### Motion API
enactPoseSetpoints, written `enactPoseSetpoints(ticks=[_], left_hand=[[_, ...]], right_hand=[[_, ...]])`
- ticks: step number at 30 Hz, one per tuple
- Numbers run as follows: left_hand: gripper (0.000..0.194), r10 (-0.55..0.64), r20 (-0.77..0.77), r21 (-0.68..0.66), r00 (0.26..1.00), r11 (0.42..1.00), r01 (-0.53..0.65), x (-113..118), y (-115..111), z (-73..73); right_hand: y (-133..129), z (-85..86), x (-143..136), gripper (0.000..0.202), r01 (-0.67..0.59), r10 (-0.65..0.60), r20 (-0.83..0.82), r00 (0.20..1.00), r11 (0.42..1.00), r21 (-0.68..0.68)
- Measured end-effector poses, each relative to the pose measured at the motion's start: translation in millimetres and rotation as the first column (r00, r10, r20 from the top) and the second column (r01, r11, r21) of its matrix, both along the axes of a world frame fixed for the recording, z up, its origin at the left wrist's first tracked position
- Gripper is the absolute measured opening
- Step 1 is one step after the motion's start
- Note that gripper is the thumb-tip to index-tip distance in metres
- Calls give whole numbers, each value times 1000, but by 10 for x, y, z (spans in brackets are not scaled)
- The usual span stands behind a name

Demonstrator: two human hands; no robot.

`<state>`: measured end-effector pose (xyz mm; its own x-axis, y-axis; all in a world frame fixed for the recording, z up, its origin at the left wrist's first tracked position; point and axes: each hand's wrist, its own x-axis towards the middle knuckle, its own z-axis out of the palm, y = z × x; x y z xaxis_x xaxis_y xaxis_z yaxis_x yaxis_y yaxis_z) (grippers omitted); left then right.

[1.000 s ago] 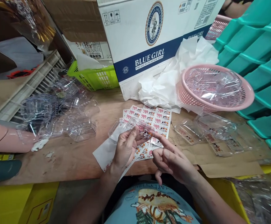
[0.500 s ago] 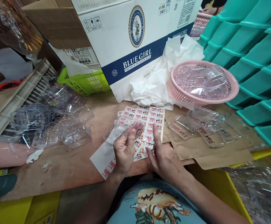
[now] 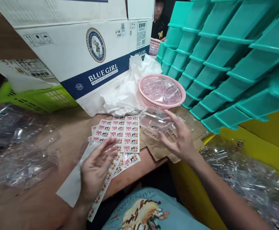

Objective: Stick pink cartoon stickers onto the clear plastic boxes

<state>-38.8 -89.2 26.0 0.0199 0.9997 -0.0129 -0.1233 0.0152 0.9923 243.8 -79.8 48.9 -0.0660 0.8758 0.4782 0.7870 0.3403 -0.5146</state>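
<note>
Head view, single frame, read left to right. Far left: loose clear plastic shells (image 3: 21, 150) lie piled on the brown table (image 3: 65, 124), with a green basket (image 3: 36, 99) behind them under a torn flap. Left hand (image 3: 95, 171) hovers palm-up over the table's near edge, fingers spread apart and holding nothing; a clear shell (image 3: 85, 150) lies just beyond its fingertips, though its outline is faint against the white backing paper (image 3: 68, 191) and contact cannot be judged. Sticker sheet (image 3: 120, 132), printed in rows of small red and cartoon labels, lies flat at table centre, between the two hands, with further strips trailing toward the near edge. Behind it stands a white and blue carton (image 3: 82, 57) marked BLUE GIRL, with crumpled white paper (image 3: 127, 89) against its right corner. Right hand (image 3: 180, 139) reaches forward with fingers open and curved over a clear plastic tray (image 3: 154, 123) resting on brown cardboard; fingertips are at the tray's right end, apparently touching but not closed on it. Just beyond, a pink basket (image 3: 162, 102) holds more clear shells. Right of that, stacked teal crates (image 3: 216, 64) rise in tilted rows. Lower right: a yellow bin (image 3: 261, 143) filled with clear plastic pieces.
</note>
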Motion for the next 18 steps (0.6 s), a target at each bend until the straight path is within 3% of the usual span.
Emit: enactPoseSetpoints(ticks=[2, 4, 7, 9, 12, 15, 18], left_hand=[[48, 190, -256, 142, 948, 977, -157, -272, 20, -98], [51, 339, -526, 289, 780, 934, -211, -582, 46, -234], [76, 357, -811, 319, 463, 934, -162, -917, 49, -487], [91, 297, -876, 251, 381, 954, -165, -985, 37, -650], [96, 290, -865, 225, 409, 954, -199, -927, 26, -806], [85, 355, -792, 286, 497, 934, -212, -876, 62, -864], [79, 463, -664, 334, 587, 886, -320, -933, 169, -924]], right_hand=[[58, 0, 270, 67, 82, -90, 216, 972, 996, 46], [116, -31, 359, 66, 116, -152, 368, 917, 986, 119], [163, -116, 55, 69, 70, -145, 323, 935, 970, 232], [189, -211, -374, 59, -106, 72, 185, 980, 977, 184], [327, -418, -1104, 44, -396, 396, -18, 918, 918, 1], [563, -629, -1661, 65, -470, 464, -79, 882, 858, -209], [700, -762, -1966, 92, -474, 520, 54, 852, 812, -340]])
